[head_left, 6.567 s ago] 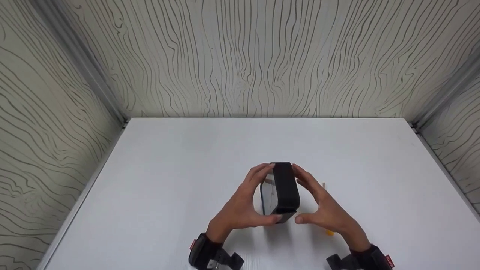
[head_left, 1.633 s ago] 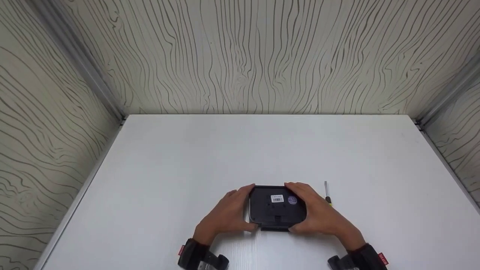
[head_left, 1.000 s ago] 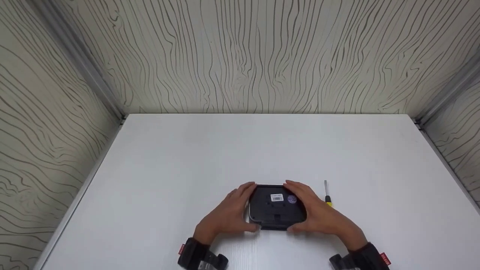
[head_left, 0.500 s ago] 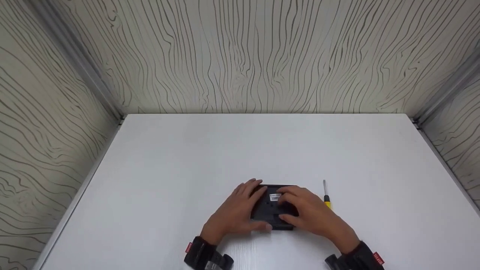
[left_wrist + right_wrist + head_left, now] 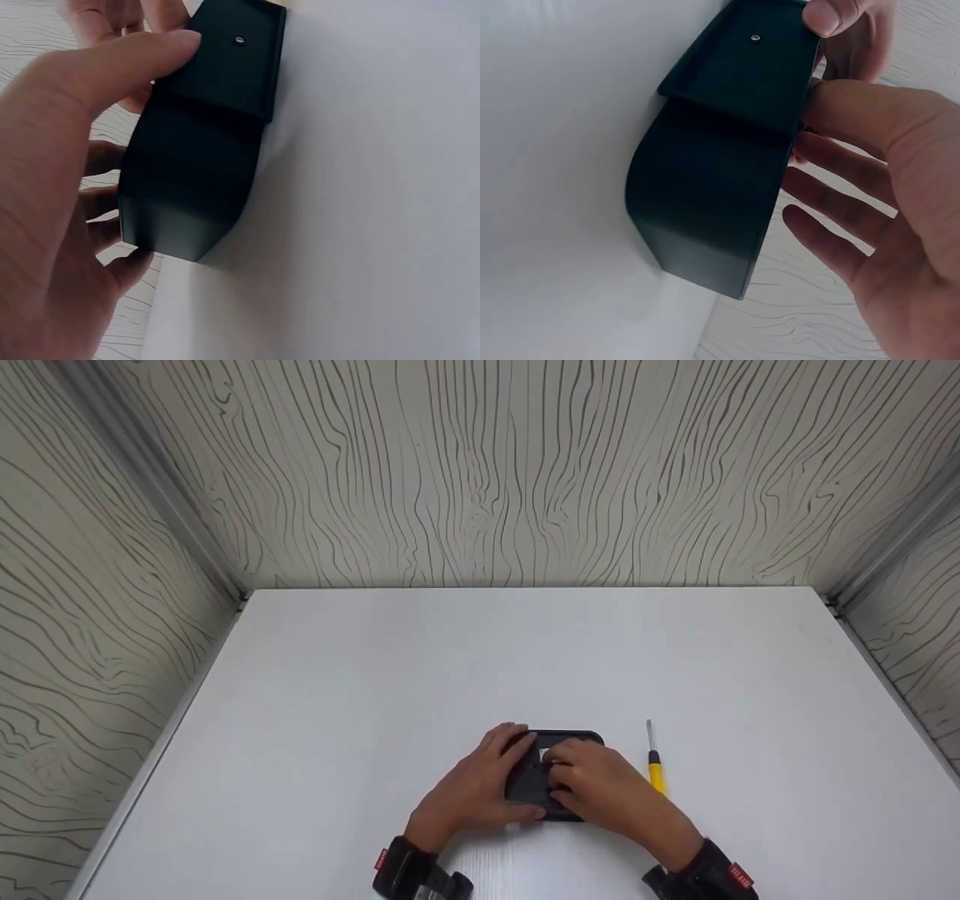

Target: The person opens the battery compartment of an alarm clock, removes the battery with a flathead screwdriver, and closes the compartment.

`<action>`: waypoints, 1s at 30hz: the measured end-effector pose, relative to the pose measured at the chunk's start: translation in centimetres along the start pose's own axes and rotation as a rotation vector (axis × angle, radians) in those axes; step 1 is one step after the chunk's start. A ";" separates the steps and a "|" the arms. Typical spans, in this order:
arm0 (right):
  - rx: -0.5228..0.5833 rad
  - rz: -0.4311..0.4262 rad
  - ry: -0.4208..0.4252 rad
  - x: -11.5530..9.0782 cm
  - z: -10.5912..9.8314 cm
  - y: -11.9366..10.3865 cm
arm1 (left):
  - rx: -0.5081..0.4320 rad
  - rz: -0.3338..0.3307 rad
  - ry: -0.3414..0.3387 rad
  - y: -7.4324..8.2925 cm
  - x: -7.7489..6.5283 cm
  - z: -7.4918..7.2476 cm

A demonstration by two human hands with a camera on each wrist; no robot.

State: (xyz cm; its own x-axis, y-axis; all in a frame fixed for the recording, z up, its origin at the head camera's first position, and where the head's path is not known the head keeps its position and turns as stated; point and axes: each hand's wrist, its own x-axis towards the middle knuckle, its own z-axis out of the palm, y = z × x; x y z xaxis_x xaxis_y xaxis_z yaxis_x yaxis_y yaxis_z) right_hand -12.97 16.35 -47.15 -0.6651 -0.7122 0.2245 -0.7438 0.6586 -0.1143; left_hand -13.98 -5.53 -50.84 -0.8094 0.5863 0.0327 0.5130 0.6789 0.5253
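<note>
A black box-shaped device with rounded corners (image 5: 529, 786) lies on the white table, its labelled back facing up. My left hand (image 5: 478, 781) grips its left end, thumb on the near side and fingers over the far edge. Above the back, my right hand (image 5: 604, 787) has bent fingers touching the panel and partly covering the white label (image 5: 543, 754). The right wrist view shows those fingers spread, with the thumb by the device's edge; whether they pinch any part is hidden. A small screw (image 5: 239, 40) sits in the near side.
A yellow and black screwdriver (image 5: 655, 769) lies right of the device, shaft pointing away, beside my right forearm. The white table (image 5: 420, 660) ends at a wood-patterned back wall (image 5: 480, 472), with similar walls on both sides.
The device was upright and turned, then was laid back-up between both hands. My right hand has left its right end and moved left onto the back; my left hand keeps its grip.
</note>
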 end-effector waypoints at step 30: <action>-0.308 -0.123 -0.092 0.5 -0.7 -1.2 | -0.106 -0.025 0.008 0.0 0.5 -0.5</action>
State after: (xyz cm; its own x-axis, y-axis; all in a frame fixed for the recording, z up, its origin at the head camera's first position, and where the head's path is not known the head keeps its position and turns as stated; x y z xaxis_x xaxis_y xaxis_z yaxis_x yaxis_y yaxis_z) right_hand -12.37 15.39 -46.22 -0.5853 -0.8005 0.1286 -0.7731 0.5989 0.2088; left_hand -14.54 -5.47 -50.38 -0.8244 0.5655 0.0249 0.4593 0.6426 0.6133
